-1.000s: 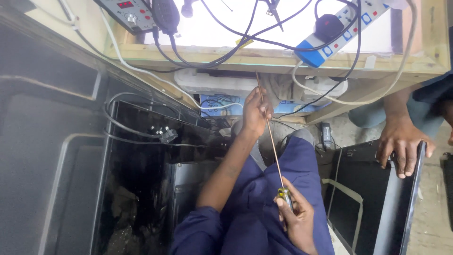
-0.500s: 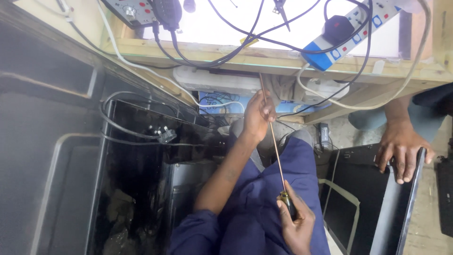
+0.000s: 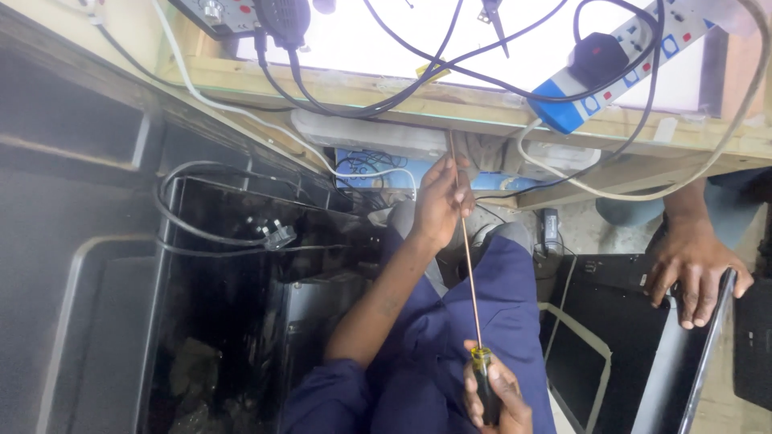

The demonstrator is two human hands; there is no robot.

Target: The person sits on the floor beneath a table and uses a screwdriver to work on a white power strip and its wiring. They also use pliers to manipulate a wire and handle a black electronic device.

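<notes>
My right hand (image 3: 492,394) is wrapping closed around the dark-and-yellow handle of a long screwdriver (image 3: 466,257) low in the view, just above my lap, while my left hand (image 3: 441,201) is pinching the thin metal shaft (image 3: 461,217) higher up, fingers curled shut around it near the underside of the wooden bench edge (image 3: 482,108). The screwdriver is running nearly upright between the two hands, its tip reaching toward the bench's lower lip, where I cannot make out what it is meeting.

I am judging the tool as light but awkward: the shaft is very long and slim, so it will likely flex and wander at the tip if driven from the handle alone. The bare metal is looking smooth and apt to slide through fingers, so the firm hold belongs on the handle, with the upper hand only guiding the shaft.

Above, a blue-and-white power strip (image 3: 619,72) and tangled black cables (image 3: 386,96) are lying on the bench top. A coiled cable with a plug (image 3: 273,235) is sitting on the dark panel at left. Another person's hand (image 3: 691,265) is resting on a black flat panel (image 3: 700,345) at right.
</notes>
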